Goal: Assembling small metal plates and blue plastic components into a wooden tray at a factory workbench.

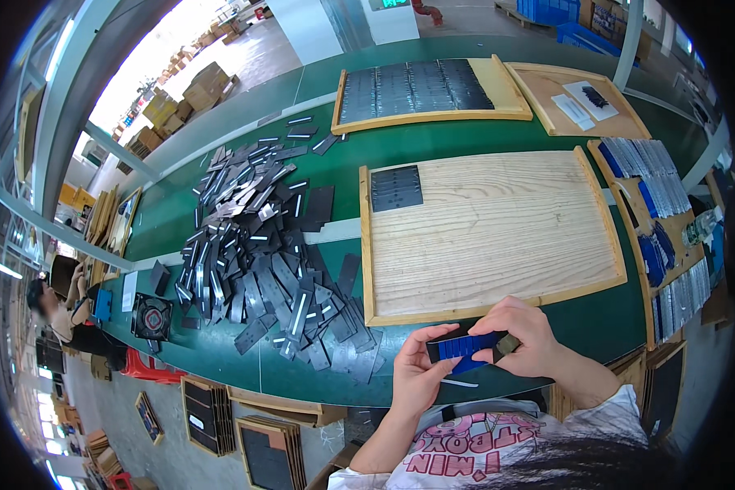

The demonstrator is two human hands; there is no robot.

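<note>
My left hand point(416, 372) grips the left end of a small flat black piece with a ribbed blue face point(459, 346), just past the table's near edge. The fingers of my right hand point(527, 336) close on its other end. A small dark olive block-like thing point(507, 344) shows at my right fingertips; its kind I cannot make out. Beyond my hands lies a wooden tray point(490, 245) with a raised rim, holding a few black strips point(397, 188) side by side in its far left corner. Left of it spreads a big loose heap of black flat pieces point(253, 245), many with a white stripe.
A second wooden tray point(510, 87), mostly filled with rows of black strips, stands at the back. Another tray point(612, 118) holds papers. At the right a tray of silvery and blue strips point(657, 175) has a plastic bottle point(701, 227). A small black fan point(151, 317) sits far left.
</note>
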